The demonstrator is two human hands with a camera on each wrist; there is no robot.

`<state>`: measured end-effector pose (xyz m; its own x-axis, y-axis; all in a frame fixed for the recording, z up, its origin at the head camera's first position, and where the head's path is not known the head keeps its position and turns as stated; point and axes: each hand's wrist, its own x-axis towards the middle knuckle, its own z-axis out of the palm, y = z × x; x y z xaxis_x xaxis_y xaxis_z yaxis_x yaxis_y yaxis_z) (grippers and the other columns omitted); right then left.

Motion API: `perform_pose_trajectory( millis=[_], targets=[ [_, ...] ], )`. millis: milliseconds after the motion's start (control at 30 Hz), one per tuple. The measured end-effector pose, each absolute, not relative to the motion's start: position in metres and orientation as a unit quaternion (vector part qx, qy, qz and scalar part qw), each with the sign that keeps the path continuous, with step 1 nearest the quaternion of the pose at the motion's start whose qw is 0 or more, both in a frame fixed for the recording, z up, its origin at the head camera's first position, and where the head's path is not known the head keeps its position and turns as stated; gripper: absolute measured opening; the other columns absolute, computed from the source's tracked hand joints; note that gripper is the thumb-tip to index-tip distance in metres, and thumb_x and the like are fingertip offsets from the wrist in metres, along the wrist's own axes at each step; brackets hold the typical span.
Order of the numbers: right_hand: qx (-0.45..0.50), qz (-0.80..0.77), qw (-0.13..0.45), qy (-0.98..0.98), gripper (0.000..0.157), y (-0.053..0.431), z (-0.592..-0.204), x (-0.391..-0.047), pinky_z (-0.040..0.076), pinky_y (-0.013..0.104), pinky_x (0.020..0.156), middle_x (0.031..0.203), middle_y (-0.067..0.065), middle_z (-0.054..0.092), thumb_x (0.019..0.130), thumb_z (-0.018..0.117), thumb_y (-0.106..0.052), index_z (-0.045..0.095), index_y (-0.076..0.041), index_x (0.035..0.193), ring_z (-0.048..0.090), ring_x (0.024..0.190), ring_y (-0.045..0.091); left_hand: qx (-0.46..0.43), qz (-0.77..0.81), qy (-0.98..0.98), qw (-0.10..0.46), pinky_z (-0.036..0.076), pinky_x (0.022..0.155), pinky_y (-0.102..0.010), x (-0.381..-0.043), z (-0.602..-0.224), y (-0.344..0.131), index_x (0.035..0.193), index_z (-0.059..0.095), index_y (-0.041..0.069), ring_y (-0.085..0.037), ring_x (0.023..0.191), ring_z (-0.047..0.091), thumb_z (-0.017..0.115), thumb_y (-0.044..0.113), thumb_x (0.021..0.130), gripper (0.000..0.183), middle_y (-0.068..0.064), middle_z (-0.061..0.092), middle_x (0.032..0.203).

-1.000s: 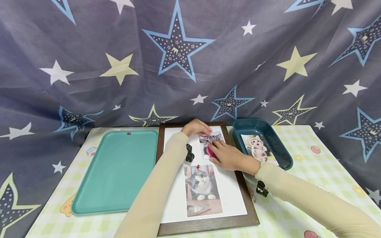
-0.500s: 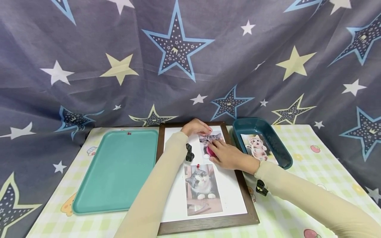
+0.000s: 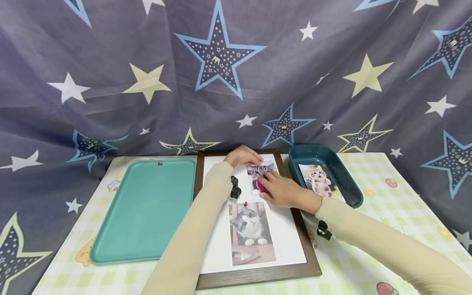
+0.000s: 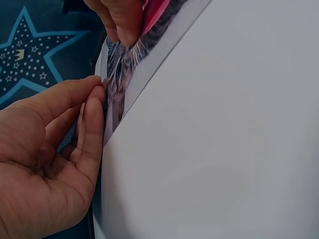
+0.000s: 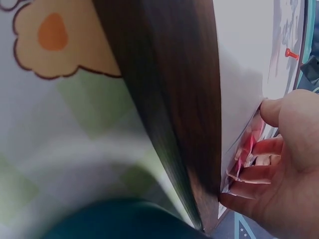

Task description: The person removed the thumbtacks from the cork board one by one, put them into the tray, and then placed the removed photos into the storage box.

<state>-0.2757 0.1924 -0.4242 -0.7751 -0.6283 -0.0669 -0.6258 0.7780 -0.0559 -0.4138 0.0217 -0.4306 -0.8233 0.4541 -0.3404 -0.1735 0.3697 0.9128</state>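
A brown-framed white board (image 3: 217, 268) lies on the table with two cat photos on it. At the top of the upper tabby photo (image 3: 254, 190), my left hand (image 3: 241, 156) pinches a small red push pin (image 4: 103, 84) between thumb and index fingertip; the fingers mostly cover it. My right hand (image 3: 282, 190) rests on that same photo with fingers spread, pressing it against the board. A pink patch (image 3: 261, 186) of the picture shows beside those fingers. Below, the grey-and-white cat photo (image 3: 251, 235) has a red push pin (image 3: 245, 204) at its top edge.
To the left lies a green tray (image 3: 144, 213) with a small red pin (image 3: 159, 164) at its far edge. A dark teal bin (image 3: 348, 186) stands right of the board, holding a kitten photo (image 3: 320, 180). A star-patterned curtain (image 3: 236, 114) hangs behind the table.
Both hands keep their places on the upper photo. The whole head view has shifted up very slightly.
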Motion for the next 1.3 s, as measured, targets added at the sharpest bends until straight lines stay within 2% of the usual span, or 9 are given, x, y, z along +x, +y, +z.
perform_pose_trajectory(
  millis=[167,400,900,1300],
  targets=[
    [-0.33,-0.011,0.048,0.943,0.059,0.1915,-0.4233,-0.2759,0.044,0.058,0.113,0.152,0.028,0.045,0.104,0.057,-0.034,0.046,0.001,0.15,0.044,0.141,0.048,0.088,0.542,0.785,0.287,0.057,0.073,-0.015,-0.4135,-0.4299,0.0232,0.119,0.072,-0.008,-0.004,0.076,0.063,0.071,-0.004,0.09,0.029,-0.019,0.069,0.128],
    [-0.325,-0.011,0.048,0.944,0.059,0.1923,-0.4225,-0.2753,0.042,0.057,0.116,0.152,0.027,0.045,0.104,0.058,-0.035,0.046,0.0,0.15,0.043,0.142,0.047,0.087,0.55,0.779,0.288,0.058,0.079,-0.018,-0.4127,-0.4306,0.0244,0.121,0.071,-0.008,-0.004,0.078,0.063,0.07,-0.005,0.091,0.03,-0.02,0.068,0.13],
    [-0.318,0.012,0.063,0.946,0.059,0.1875,-0.4158,-0.2768,0.045,0.057,0.113,0.151,0.025,0.049,0.101,0.062,-0.035,0.05,-0.002,0.149,0.048,0.14,0.045,0.081,0.559,0.777,0.279,0.057,0.07,-0.016,-0.4128,-0.4319,0.0224,0.12,0.071,-0.009,-0.004,0.072,0.064,0.071,-0.006,0.09,0.03,-0.022,0.069,0.127],
    [-0.309,0.014,0.065,0.949,0.059,0.1852,-0.4163,-0.2782,0.047,0.057,0.111,0.151,0.025,0.049,0.1,0.063,-0.035,0.051,-0.003,0.148,0.048,0.139,0.045,0.081,0.569,0.767,0.284,0.06,0.086,-0.023,-0.4144,-0.434,0.0211,0.122,0.07,-0.009,-0.007,0.079,0.066,0.07,-0.005,0.091,0.031,-0.022,0.068,0.128]
  ],
)
